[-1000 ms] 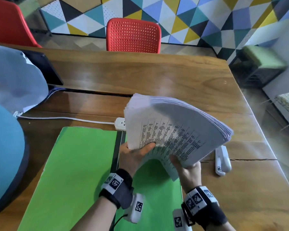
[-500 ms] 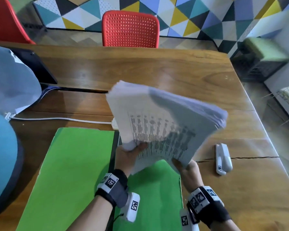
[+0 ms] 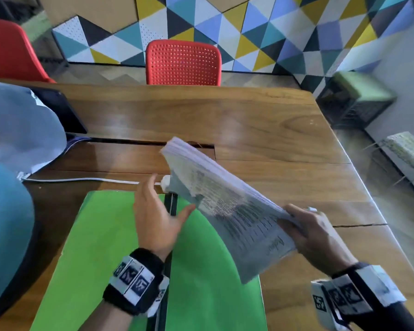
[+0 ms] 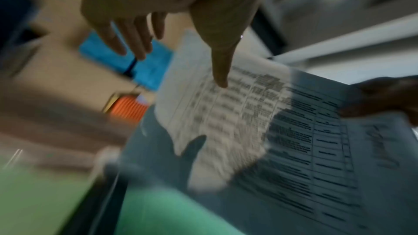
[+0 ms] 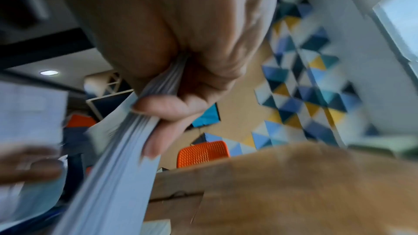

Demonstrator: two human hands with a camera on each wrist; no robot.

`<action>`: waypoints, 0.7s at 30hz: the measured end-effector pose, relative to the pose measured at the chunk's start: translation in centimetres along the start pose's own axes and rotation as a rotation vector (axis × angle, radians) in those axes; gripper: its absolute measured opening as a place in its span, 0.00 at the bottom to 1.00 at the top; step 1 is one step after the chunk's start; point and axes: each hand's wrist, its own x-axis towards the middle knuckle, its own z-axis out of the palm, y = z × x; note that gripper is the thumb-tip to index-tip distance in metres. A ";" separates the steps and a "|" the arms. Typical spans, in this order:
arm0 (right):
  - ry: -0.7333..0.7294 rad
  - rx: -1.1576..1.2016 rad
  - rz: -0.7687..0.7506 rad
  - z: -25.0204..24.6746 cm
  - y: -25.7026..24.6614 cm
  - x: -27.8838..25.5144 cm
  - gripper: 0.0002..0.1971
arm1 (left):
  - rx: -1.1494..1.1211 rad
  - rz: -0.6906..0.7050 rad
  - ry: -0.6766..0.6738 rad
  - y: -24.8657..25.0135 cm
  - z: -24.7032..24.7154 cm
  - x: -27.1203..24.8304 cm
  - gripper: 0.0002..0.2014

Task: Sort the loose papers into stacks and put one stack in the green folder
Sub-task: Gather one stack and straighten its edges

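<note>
Looking down from the head view, the green folder (image 3: 101,247) lies open on the desk (image 3: 249,130) with nothing in it, so the filing is not yet done. The right hand (image 3: 313,237) grips one thick stack of papers (image 3: 227,209) tilted above the folder's right half; the left hand (image 3: 155,216) hovers beside it, fingers spread and holding nothing.

From the left wrist, straight fingers (image 4: 133,37) reach toward the printed sheets (image 4: 282,131), not clasping them.

From the right wrist, thumb and fingers (image 5: 162,108) pinch the stack's edge (image 5: 126,140). Sorting into separate stacks looks unfinished, I judge.
</note>
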 end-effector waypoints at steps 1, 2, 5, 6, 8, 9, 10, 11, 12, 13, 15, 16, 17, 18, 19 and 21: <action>-0.028 -0.066 -0.037 -1.0 -0.5 0.0 0.10 | 0.059 0.205 0.045 1.5 -1.1 0.3 0.52; -0.064 -0.128 -0.068 -2.0 -1.1 0.0 0.08 | 0.112 0.386 0.051 3.0 -1.8 0.5 0.52; -0.139 -0.314 -0.185 -4.1 -4.0 0.0 0.05 | 0.287 0.663 -0.199 6.2 -2.1 0.0 0.44; -0.141 -0.384 -0.222 -4.7 -5.1 0.0 0.04 | 0.316 0.683 -0.275 6.5 -1.9 -0.2 0.36; -0.081 -0.492 -0.273 -6.1 -7.3 0.0 0.03 | 0.287 0.671 -0.324 6.8 -1.8 -0.6 0.28; 0.002 -0.495 -0.296 -6.6 -8.0 0.2 0.03 | 0.249 0.654 -0.324 6.7 -1.6 -0.9 0.27; 0.104 -0.457 -0.314 -7.0 -8.1 0.2 0.06 | 0.201 0.645 -0.307 6.5 -1.6 -1.1 0.26; 0.214 -0.387 -0.318 -7.2 -7.8 0.3 0.14 | 0.130 0.629 -0.295 6.3 -1.5 -1.2 0.23; 0.317 -0.313 -0.288 -7.4 -7.3 0.3 0.26 | 0.031 0.578 -0.285 6.3 -1.7 -1.3 0.22; 0.398 -0.240 -0.208 -7.4 -6.5 0.3 0.40 | -0.094 0.475 -0.296 5.9 -1.7 -1.2 0.23; 0.479 -0.022 0.038 -6.5 -4.8 -0.2 0.58 | -0.397 0.188 -0.378 4.5 -1.8 -0.8 0.22; 0.489 0.144 0.163 -5.6 -3.9 -0.5 0.63 | -0.528 0.050 -0.411 3.9 -2.0 -0.6 0.20; 0.470 0.359 0.272 -4.3 -3.2 -0.6 0.64 | -0.631 -0.064 -0.434 3.2 -2.0 -0.4 0.22; 0.403 0.573 0.371 -2.6 -2.7 -0.7 0.63 | -0.710 -0.168 -0.460 2.8 -1.8 -0.4 0.23; 0.311 0.753 0.454 -0.8 -2.3 -0.9 0.61 | -0.765 -0.274 -0.477 2.1 -1.3 -0.5 0.20; 0.145 0.980 0.550 3.2 -1.2 -0.9 0.45 | -0.815 -0.441 -0.543 1.0 -0.1 -1.3 0.16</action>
